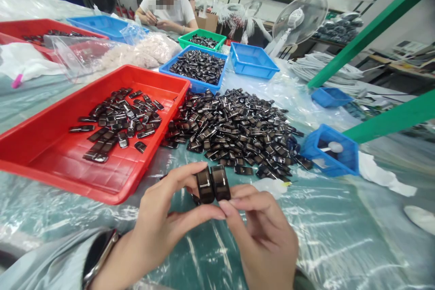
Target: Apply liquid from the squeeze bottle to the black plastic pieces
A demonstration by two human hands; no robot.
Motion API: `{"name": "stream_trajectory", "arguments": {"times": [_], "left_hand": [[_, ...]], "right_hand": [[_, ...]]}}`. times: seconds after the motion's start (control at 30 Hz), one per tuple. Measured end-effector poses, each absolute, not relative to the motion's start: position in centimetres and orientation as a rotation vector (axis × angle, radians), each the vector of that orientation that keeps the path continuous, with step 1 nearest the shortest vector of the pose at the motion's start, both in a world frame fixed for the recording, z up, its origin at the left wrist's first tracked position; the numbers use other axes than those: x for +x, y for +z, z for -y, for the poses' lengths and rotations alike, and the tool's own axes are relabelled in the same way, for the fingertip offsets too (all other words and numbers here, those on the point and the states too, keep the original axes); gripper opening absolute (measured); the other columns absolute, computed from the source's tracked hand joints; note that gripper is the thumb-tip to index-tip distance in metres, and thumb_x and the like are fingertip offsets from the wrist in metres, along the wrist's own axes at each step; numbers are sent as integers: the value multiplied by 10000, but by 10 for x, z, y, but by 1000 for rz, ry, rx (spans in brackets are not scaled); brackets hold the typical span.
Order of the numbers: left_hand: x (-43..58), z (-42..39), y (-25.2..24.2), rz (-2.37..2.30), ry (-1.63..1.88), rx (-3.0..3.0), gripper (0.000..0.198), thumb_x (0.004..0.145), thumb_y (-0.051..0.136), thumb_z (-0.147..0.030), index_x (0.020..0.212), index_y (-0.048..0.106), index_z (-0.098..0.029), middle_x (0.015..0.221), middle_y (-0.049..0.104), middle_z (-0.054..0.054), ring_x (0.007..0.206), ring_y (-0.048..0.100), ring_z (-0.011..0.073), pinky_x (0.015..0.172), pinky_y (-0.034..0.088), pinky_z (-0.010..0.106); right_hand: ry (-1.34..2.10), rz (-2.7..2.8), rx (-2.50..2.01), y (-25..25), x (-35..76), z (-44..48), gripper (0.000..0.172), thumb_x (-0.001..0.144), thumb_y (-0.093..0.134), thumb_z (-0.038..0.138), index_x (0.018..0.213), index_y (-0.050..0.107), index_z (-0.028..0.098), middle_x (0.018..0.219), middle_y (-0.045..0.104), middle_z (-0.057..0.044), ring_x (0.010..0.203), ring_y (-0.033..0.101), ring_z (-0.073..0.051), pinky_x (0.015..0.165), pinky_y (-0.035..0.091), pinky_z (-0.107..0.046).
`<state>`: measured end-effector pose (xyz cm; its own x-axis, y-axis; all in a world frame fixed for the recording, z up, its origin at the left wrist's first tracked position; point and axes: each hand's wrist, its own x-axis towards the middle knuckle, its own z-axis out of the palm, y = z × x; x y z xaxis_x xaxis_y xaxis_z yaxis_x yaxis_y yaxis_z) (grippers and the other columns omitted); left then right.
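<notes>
My left hand (159,222) pinches a small dark translucent plastic piece (205,184) between thumb and forefinger. My right hand (265,235) pinches a second, similar dark piece (220,182) right beside it, the two pieces touching side by side. Both hands hover low over the plastic-covered table, near its front edge. Just beyond them lies a big loose heap of the same dark pieces (234,131). To the left sits a red tray (50,145) holding several more of them.
A blue bin full of dark pieces (199,65), an empty blue bin (253,60) and a green bin (203,40) stand behind. A small blue box (331,152) sits at right. A person works at the far end. A fan (299,18) and green beams rise at right.
</notes>
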<state>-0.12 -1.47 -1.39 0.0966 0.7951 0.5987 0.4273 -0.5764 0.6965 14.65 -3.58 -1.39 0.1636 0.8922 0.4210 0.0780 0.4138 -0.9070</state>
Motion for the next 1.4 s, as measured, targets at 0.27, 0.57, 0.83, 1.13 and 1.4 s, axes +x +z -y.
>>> {"name": "stream_trajectory", "arguments": {"times": [0.27,0.57,0.83,1.13,1.4], "left_hand": [[0,14,-12,-1209,1442,2077,393,856,652,-440,1129,536,-183,737,673,-30,643,686,104,692,575,165],[0,14,-14,-1250,1428,2056,436,851,616,-512,1150,528,-207,748,687,-25,640,691,111,648,580,160],[0,11,-17,-1306,1347,2119,370,909,587,-418,1205,515,-208,883,681,24,719,673,144,678,589,230],[-3,15,-20,-1056,1195,1884,389,871,485,-72,1175,492,-315,992,637,13,867,657,148,740,566,210],[-7,23,-12,-893,1051,1641,422,867,521,-83,1184,510,-362,1026,642,38,886,669,185,689,612,247]], "right_hand": [[737,1286,-1008,-14,146,35,249,759,632,10,774,632,259,689,607,41,687,609,-130,612,517,-255],[727,1302,-1018,-14,147,36,237,766,619,16,780,613,253,692,601,50,684,603,-107,609,511,-215],[652,1373,-1072,-17,154,37,307,811,603,27,986,623,277,858,639,30,757,638,-102,669,558,-203],[-58,1951,-959,-8,181,37,369,773,620,-34,1072,636,181,1005,726,-86,985,666,-197,810,597,-344],[-459,2112,-877,-13,198,40,266,815,637,58,1046,682,184,987,787,-56,905,746,-219,689,663,-299]]}}
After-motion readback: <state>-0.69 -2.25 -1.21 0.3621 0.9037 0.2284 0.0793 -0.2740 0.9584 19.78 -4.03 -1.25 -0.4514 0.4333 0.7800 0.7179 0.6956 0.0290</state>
